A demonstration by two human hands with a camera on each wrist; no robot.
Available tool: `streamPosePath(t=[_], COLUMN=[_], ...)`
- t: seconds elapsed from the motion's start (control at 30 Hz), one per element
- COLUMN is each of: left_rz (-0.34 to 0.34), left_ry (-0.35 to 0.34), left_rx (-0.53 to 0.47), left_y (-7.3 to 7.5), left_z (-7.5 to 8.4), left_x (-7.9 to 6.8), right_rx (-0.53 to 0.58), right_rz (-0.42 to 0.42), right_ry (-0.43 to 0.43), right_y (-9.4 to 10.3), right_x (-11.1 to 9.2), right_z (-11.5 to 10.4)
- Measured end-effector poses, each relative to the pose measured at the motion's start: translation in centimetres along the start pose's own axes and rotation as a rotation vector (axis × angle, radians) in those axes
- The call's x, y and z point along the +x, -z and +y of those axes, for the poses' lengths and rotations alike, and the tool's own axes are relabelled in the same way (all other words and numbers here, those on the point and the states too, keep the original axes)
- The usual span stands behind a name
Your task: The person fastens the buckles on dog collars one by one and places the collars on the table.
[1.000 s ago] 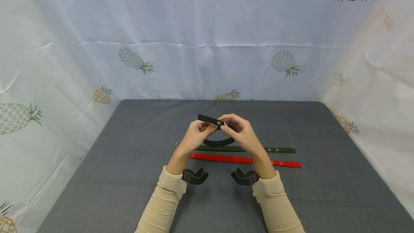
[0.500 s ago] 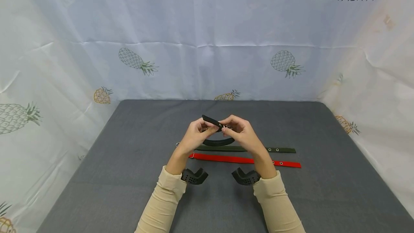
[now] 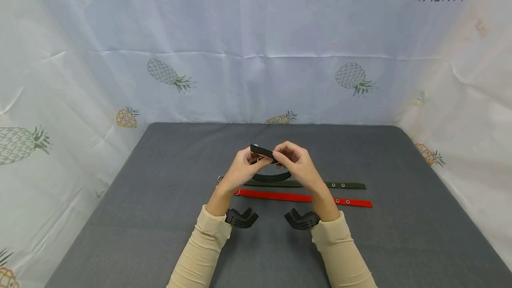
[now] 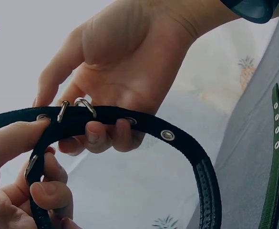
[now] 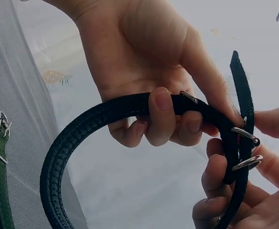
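A black collar (image 3: 273,177), bent into a loop, is held up above the table between both hands. My left hand (image 3: 241,166) grips the strap, its fingertips curled round it near the metal buckle (image 4: 63,111) and a ring (image 4: 86,106). My right hand (image 3: 295,156) pinches the strap beside the buckle, thumb close to an eyelet. The strap's free end (image 5: 242,81) passes through the buckle and sticks out beyond it. Another metal-rimmed eyelet (image 4: 168,135) shows further round the loop. In the head view the buckle's prong is hidden by the fingers.
Under the hands, a green collar (image 3: 346,186) and a red collar (image 3: 276,196) lie stretched out side by side on the grey table (image 3: 180,243). A white pineapple-print curtain (image 3: 256,26) stands at the back and sides.
The collar's free end has shifted slightly right and tilted. My right thumb now covers the eyelet and metal that showed in the head view before. Both hands stay in about the same place.
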State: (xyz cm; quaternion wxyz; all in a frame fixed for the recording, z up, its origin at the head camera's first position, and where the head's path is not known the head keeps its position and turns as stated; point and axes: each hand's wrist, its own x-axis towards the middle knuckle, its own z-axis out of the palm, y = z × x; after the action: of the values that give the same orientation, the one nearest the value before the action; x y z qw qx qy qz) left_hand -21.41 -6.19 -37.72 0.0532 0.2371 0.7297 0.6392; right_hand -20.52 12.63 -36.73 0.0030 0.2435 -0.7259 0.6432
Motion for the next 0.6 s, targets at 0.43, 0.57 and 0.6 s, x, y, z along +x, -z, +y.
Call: streamPosePath(t=[0.43, 0.57, 0.6], left_rz=[-0.040, -0.059, -0.059], left_ry=[0.031, 0.007, -0.002], left_rx=[-0.016, 0.040, 0.058], left_y=[0.16, -0.08, -0.19], left_z=[0.03, -0.18, -0.28], left_x=[0.01, 0.08, 0.10], right_rx=[-0.025, -0.133, -0.161], right_rz=[-0.028, 0.010, 0.022], right_ry=[-0.027, -0.078, -0.096], right_y=[0.10, -0.09, -0.16], right_x=[0.01, -0.06, -0.09], right_z=[-0.01, -0.25, -0.31])
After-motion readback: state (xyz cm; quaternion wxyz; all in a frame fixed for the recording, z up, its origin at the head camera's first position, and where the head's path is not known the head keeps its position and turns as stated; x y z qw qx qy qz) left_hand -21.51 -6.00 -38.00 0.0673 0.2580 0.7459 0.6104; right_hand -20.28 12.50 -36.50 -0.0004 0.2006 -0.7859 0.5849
